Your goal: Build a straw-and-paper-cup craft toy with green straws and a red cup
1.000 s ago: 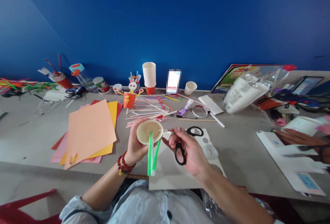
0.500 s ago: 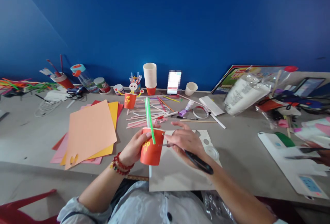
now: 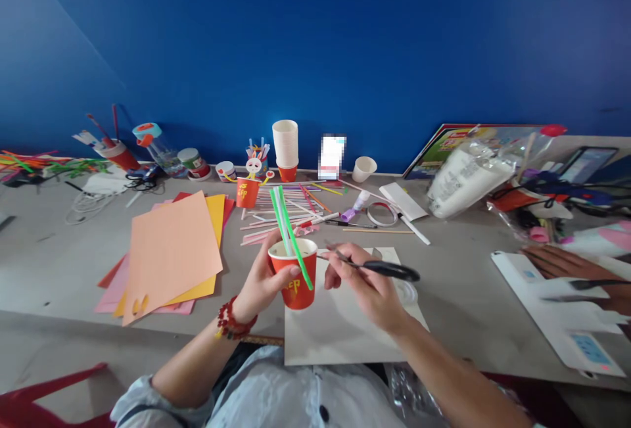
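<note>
My left hand (image 3: 263, 278) is wrapped round a red paper cup (image 3: 298, 293) with yellow lettering, thumb across its front. The cup is held upright above a white board (image 3: 340, 329). Thin green and whitish straw-like strips (image 3: 283, 221) stand up out of it, and one green strip (image 3: 304, 267) slants over the rim down the outside. Just right of the cup, my right hand (image 3: 367, 283) is closed on black-handled scissors (image 3: 394, 270); the metal tips point left toward the cup's rim. Whether they touch the cup, I cannot tell.
Coloured paper sheets (image 3: 172, 250) lie left. Behind the cup are loose straws (image 3: 266, 224), a rabbit-topped red cup (image 3: 247, 194), stacked white cups (image 3: 286, 145) and a tape roll (image 3: 382, 214). At right, another person's hand (image 3: 566, 263) rests by a white board (image 3: 532, 309).
The cup has tilted so its white inside shows, and it has moved slightly right. My right hand has turned, bringing the scissors up to nearly level at rim height. Another person's hand has appeared at right.
</note>
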Demonstrator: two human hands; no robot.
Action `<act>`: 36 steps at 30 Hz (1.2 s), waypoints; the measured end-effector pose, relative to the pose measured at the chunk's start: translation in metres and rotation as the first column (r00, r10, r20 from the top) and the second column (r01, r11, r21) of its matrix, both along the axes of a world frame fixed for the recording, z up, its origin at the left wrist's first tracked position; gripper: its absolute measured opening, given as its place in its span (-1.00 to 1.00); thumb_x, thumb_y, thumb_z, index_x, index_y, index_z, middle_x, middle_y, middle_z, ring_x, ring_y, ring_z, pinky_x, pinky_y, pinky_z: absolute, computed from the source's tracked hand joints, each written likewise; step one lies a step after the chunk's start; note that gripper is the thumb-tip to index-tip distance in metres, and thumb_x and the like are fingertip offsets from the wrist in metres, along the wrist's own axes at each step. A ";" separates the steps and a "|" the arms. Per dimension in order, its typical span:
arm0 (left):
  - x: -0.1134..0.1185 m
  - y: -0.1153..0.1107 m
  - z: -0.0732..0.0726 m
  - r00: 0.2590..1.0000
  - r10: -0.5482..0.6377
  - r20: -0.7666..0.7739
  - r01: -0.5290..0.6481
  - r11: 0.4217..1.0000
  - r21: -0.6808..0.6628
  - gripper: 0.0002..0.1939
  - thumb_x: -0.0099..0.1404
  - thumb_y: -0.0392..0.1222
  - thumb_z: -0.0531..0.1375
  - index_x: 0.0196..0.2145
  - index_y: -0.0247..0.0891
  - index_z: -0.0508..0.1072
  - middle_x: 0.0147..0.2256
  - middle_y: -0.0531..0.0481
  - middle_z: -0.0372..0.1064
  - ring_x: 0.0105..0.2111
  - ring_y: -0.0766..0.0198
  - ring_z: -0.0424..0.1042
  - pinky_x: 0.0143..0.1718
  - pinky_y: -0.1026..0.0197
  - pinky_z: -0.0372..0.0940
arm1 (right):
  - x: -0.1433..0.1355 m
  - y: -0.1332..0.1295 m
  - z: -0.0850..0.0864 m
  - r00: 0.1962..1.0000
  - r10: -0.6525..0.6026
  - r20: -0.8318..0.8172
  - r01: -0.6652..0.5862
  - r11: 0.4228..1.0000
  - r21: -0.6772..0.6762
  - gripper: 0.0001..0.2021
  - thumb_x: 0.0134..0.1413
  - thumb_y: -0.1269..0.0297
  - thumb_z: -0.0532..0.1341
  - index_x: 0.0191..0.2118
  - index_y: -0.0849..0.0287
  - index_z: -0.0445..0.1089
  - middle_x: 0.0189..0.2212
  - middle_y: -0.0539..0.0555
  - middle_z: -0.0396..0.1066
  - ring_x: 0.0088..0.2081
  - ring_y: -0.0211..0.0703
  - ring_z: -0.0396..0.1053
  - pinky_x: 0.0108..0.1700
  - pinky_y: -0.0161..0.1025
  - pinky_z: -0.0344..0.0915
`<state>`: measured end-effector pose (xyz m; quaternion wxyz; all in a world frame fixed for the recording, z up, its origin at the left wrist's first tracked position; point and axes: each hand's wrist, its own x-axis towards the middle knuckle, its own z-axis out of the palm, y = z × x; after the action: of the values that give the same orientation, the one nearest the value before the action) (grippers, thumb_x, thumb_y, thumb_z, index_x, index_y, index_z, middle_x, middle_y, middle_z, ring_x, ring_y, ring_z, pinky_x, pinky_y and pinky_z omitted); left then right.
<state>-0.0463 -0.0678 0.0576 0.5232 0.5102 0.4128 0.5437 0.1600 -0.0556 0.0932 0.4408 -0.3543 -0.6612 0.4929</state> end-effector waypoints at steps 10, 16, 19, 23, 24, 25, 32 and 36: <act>-0.009 0.002 -0.017 0.914 0.221 -0.341 -0.043 0.887 0.459 -0.09 0.00 -0.17 0.44 0.26 -0.12 0.16 0.07 -0.21 0.30 0.08 -0.10 0.31 0.15 -0.12 0.18 | -0.014 -0.003 -0.002 0.942 -0.215 -0.258 0.005 0.778 -0.628 -0.62 0.10 -0.02 0.29 -0.55 0.18 0.49 -0.68 0.01 0.32 -0.54 -0.21 0.29 -0.63 -0.35 0.05; -0.010 0.005 -0.011 0.994 0.080 -0.071 -0.056 0.955 0.290 -0.04 0.01 -0.01 0.46 0.27 -0.09 0.11 0.11 -0.22 0.28 0.09 -0.07 0.34 0.10 -0.04 0.25 | 0.008 -0.004 -0.002 0.927 -0.280 -0.250 0.148 0.885 -0.442 -0.71 0.08 0.02 0.33 -0.41 0.18 0.54 -0.63 0.01 0.40 -0.50 -0.20 0.32 -0.38 -0.24 0.28; -0.010 0.009 -0.016 0.999 0.028 0.036 -0.037 0.959 0.280 -0.17 -0.09 0.06 0.49 0.10 -0.12 0.30 0.06 -0.18 0.32 0.07 -0.06 0.35 0.08 -0.03 0.28 | 0.011 -0.003 0.002 0.863 -0.369 -0.346 0.209 0.883 -0.421 -0.76 0.04 0.04 0.36 -0.34 0.12 0.54 -0.62 -0.03 0.38 -0.47 -0.20 0.34 -0.34 -0.23 0.31; -0.004 0.011 -0.025 0.970 -0.093 0.223 0.067 0.991 0.118 -0.27 -0.04 0.17 0.44 0.03 -0.17 0.40 0.03 -0.21 0.37 0.04 -0.08 0.38 0.03 0.01 0.32 | -0.003 -0.003 -0.002 0.848 -0.306 -0.433 0.091 0.889 -0.449 -0.77 0.06 0.05 0.34 -0.29 0.11 0.51 -0.58 -0.03 0.41 -0.49 -0.22 0.31 -0.29 -0.19 0.33; -0.001 0.010 -0.024 0.954 -0.115 0.277 0.103 0.993 0.056 -0.28 0.01 0.19 0.40 0.06 -0.18 0.40 0.03 -0.22 0.40 0.04 -0.09 0.39 0.02 0.00 0.32 | -0.008 -0.005 -0.005 0.851 -0.288 -0.439 0.068 0.889 -0.452 -0.77 0.07 0.05 0.33 -0.29 0.11 0.51 -0.58 -0.02 0.41 -0.48 -0.21 0.32 -0.32 -0.21 0.32; 0.003 0.009 -0.023 0.938 -0.120 0.326 0.131 0.991 -0.011 -0.28 0.06 0.21 0.37 0.09 -0.19 0.40 0.03 -0.23 0.42 0.05 -0.09 0.40 0.04 -0.02 0.32 | -0.012 -0.006 -0.009 0.852 -0.276 -0.445 0.055 0.893 -0.448 -0.76 0.08 0.05 0.33 -0.29 0.12 0.51 -0.57 -0.02 0.42 -0.47 -0.20 0.33 -0.35 -0.22 0.30; 0.020 -0.001 -0.015 0.855 -0.055 0.515 0.195 0.955 -0.222 -0.32 0.23 0.24 0.14 0.20 -0.17 0.33 0.04 -0.18 0.46 0.10 -0.13 0.37 0.11 -0.13 0.27 | -0.029 -0.017 -0.028 0.828 -0.298 -0.475 0.138 0.929 -0.342 -0.79 0.14 0.06 0.29 -0.28 0.10 0.48 -0.49 0.03 0.52 -0.40 -0.12 0.43 -0.25 -0.14 0.34; 0.017 -0.002 -0.024 0.882 -0.160 0.442 0.219 0.972 -0.084 -0.13 0.03 0.31 0.31 0.21 -0.15 0.30 0.03 -0.20 0.45 0.05 -0.13 0.41 0.02 -0.09 0.34 | -0.029 -0.019 -0.031 0.850 -0.256 -0.460 0.120 0.945 -0.303 -0.81 0.18 0.09 0.27 -0.25 0.10 0.49 -0.43 0.06 0.56 -0.37 -0.09 0.46 -0.25 -0.12 0.37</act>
<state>-0.0289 -0.0699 0.0340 0.6847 0.3793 0.2692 0.5612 0.1311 -0.0749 0.0624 0.5905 -0.3353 -0.4172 0.6040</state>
